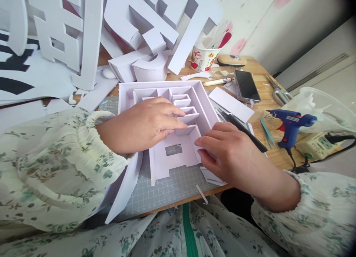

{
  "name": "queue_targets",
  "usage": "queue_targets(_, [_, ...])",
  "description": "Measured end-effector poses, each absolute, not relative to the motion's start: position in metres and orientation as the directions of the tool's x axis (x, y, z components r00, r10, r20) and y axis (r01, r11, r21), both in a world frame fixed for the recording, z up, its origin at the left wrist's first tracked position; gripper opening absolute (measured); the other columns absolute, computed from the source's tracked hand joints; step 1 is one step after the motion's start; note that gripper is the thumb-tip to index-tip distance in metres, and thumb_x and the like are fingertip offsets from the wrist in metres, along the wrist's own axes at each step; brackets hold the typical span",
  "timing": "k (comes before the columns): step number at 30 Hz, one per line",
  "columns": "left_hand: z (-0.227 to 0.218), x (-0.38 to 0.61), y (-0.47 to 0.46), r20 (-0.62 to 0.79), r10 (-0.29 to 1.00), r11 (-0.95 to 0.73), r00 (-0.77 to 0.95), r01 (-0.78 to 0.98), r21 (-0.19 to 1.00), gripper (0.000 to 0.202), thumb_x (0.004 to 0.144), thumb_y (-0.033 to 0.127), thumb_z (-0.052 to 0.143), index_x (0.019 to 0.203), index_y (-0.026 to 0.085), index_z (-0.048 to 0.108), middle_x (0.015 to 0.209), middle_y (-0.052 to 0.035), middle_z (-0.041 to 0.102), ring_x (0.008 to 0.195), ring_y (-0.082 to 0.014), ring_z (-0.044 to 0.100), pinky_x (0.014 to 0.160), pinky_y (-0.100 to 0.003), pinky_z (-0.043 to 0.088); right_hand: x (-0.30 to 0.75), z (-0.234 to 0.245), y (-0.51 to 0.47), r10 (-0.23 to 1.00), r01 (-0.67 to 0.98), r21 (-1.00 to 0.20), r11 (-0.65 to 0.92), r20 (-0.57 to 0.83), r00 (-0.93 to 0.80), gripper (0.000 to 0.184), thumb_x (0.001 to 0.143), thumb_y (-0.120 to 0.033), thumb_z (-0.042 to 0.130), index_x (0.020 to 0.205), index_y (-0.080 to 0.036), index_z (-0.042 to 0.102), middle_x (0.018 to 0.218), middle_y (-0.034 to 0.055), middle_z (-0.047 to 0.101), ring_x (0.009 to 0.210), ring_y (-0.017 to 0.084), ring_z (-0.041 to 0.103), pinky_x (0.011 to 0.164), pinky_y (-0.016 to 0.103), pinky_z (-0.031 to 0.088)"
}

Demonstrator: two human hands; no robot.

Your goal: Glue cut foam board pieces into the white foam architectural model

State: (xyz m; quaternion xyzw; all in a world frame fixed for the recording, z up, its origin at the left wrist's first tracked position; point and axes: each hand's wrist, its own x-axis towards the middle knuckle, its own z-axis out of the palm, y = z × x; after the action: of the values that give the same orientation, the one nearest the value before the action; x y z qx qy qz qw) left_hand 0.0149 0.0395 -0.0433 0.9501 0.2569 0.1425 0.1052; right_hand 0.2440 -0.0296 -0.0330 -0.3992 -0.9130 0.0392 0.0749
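Observation:
A white foam-board piece with raised walls and a small rectangular hole lies on the grey cutting mat. My left hand reaches across it, fingers stretched out and fingertips resting on the low inner walls. At its right side, my right hand has its thumb and fingers closed together on the edge of a white board strip, which stands as the side wall. Part of the inner walls is hidden under my left hand. A long white strip stands at the lower left.
Large white cut-out characters stand piled at the back left. To the right are a blue glue gun, scissors, teal tweezers, a black-handled knife, a phone, a power strip and a paper cup.

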Motion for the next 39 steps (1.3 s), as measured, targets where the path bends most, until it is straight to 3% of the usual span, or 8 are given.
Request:
queue_targets(5, [-0.043,0.014,0.04,0.233,0.486,-0.869,0.842,0.436,0.236,0.039,0.092,0.013,0.041,0.117,0.03,0.066,0.128,-0.002,0.061,0.117,-0.0227,0.053,0.103,-0.042,0.042,0.244,-0.032,-0.03,0.735,0.717,-0.168,0.677,0.105,-0.67,0.014,0.089,-0.019,0.055,0.084,-0.014,0.068,0.072,0.0041,0.063,0.073,0.02,0.052,0.073,0.037,0.041])
queue_targets(8, [-0.043,0.013,0.04,0.226,0.478,-0.874,0.849,0.434,0.216,0.037,0.094,0.015,0.041,0.119,0.029,0.065,0.13,-0.0036,0.06,0.119,-0.023,0.052,0.104,-0.043,0.042,0.25,-0.031,-0.031,0.749,0.706,-0.248,0.663,0.217,-0.627,0.017,0.091,-0.022,0.056,0.098,-0.012,0.067,0.081,0.0072,0.067,0.078,0.021,0.055,0.075,0.037,0.044])
queue_targets(11, [-0.042,0.01,0.04,0.229,0.468,-0.88,0.854,0.427,0.208,0.034,0.095,0.018,0.043,0.118,0.028,0.065,0.13,-0.0044,0.059,0.119,-0.0244,0.052,0.103,-0.044,0.042,0.262,-0.03,-0.032,0.753,0.689,-0.316,0.652,0.375,-0.54,0.015,0.091,-0.018,0.055,0.1,-0.012,0.066,0.089,0.0079,0.069,0.081,0.019,0.057,0.075,0.033,0.047])
queue_targets(14, [-0.039,0.01,0.039,0.234,0.458,-0.886,0.858,0.418,0.201,0.032,0.095,0.015,0.045,0.118,0.027,0.064,0.13,-0.0045,0.057,0.121,-0.0233,0.05,0.103,-0.042,0.041,0.279,-0.032,-0.034,0.77,0.679,-0.382,0.627,0.439,-0.464,0.013,0.091,-0.015,0.055,0.099,-0.016,0.065,0.092,0.0062,0.069,0.083,0.015,0.059,0.075,0.029,0.049])
queue_targets(19, [-0.028,0.013,0.029,0.211,0.48,-0.877,0.852,0.461,0.133,0.037,0.093,0.007,0.043,0.122,0.023,0.06,0.124,-0.0069,0.055,0.116,-0.0195,0.05,0.099,-0.034,0.041,0.3,-0.041,-0.04,0.801,0.63,-0.502,0.592,0.458,-0.386,0.014,0.09,-0.013,0.056,0.099,-0.016,0.066,0.094,0.0057,0.068,0.085,0.012,0.06,0.074,0.024,0.049])
queue_targets(27, [-0.031,0.023,0.02,0.056,0.425,-0.905,0.904,0.422,0.055,0.042,0.095,0.017,0.047,0.134,0.032,0.05,0.137,-0.0052,0.043,0.13,-0.0232,0.037,0.112,-0.041,0.029,0.307,-0.047,-0.05,0.788,0.563,-0.552,0.615,0.435,-0.435,0.017,0.088,-0.007,0.052,0.095,-0.015,0.065,0.098,0.0056,0.065,0.085,0.012,0.054,0.072,0.024,0.047])
queue_targets(31, [-0.032,0.025,0.022,0.027,0.407,-0.913,0.913,0.405,0.043,0.039,0.096,0.024,0.048,0.134,0.033,0.05,0.138,-0.0048,0.043,0.13,-0.0244,0.036,0.111,-0.042,0.03,0.308,-0.051,-0.054,0.796,0.564,-0.562,0.605,0.414,-0.442,0.015,0.089,-0.008,0.052,0.095,-0.015,0.065,0.099,0.0054,0.063,0.086,0.013,0.052,0.073,0.025,0.047])
queue_targets(39, [-0.031,0.027,0.022,0.037,0.394,-0.918,0.918,0.391,0.059,0.039,0.096,0.022,0.048,0.133,0.032,0.051,0.136,-0.0057,0.045,0.128,-0.0255,0.038,0.108,-0.045,0.035,0.305,-0.05,-0.053,0.781,0.57,-0.534,0.624,0.41,-0.471,0.017,0.087,-0.009,0.054,0.098,-0.015,0.065,0.101,0.0058,0.063,0.086,0.014,0.051,0.074,0.028,0.046])
